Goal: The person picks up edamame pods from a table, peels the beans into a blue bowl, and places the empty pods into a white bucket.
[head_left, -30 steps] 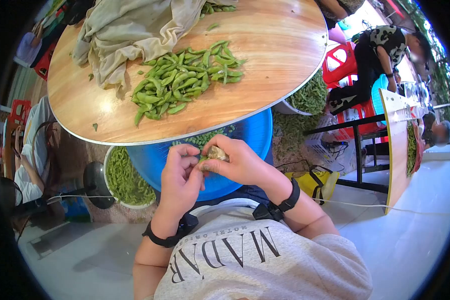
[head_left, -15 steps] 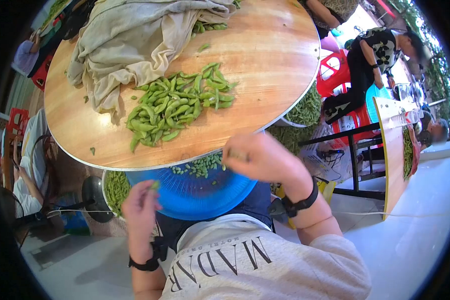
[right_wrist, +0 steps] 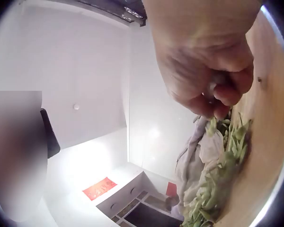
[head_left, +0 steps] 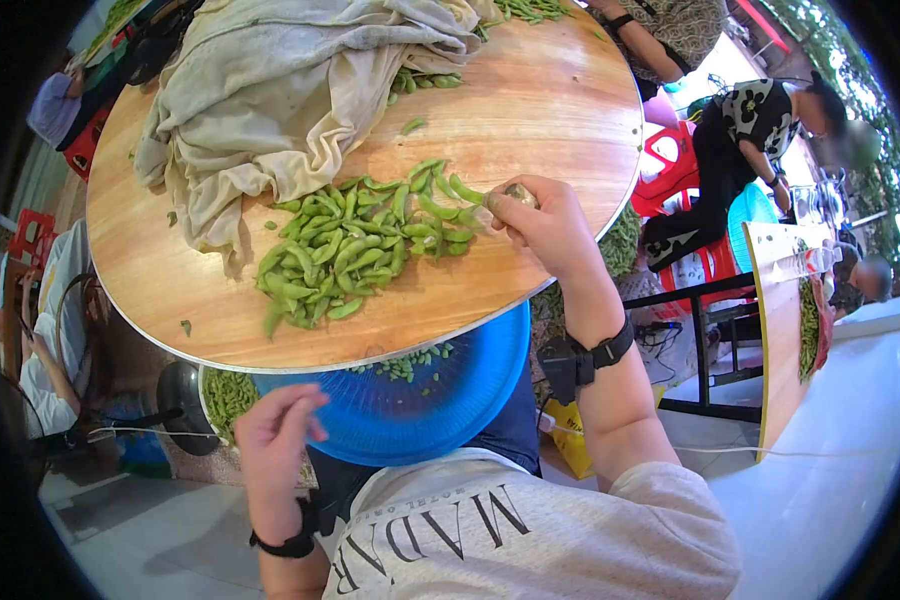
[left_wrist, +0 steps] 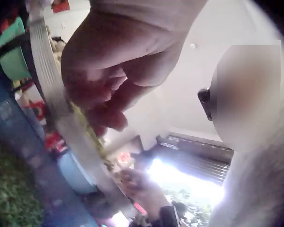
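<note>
My right hand (head_left: 548, 222) is over the round wooden table, pinching one end of a green soybean pod (head_left: 466, 190) at the right edge of a heap of soybean pods (head_left: 345, 245). A small greyish shiny thing (head_left: 521, 196) sits within the same hand; its kind cannot be told. My left hand (head_left: 275, 425) hangs at the left rim of the blue basin (head_left: 410, 425), fingers loosely bent with nothing seen between them. Shelled green beans (head_left: 407, 364) lie inside the basin, partly hidden below the table's edge.
A crumpled pale cloth (head_left: 260, 110) covers the back left of the round table (head_left: 540, 120). Beside the basin stands a tub of pods (head_left: 230, 398). At the right are a black-framed table (head_left: 775, 350), a yellow bag (head_left: 570, 440) and a person (head_left: 745, 150) bending over.
My hands have parted from over the basin. The right one has moved up and forward to the pod heap; the left has gone to the left, and the green piece at its fingertips no longer shows.
</note>
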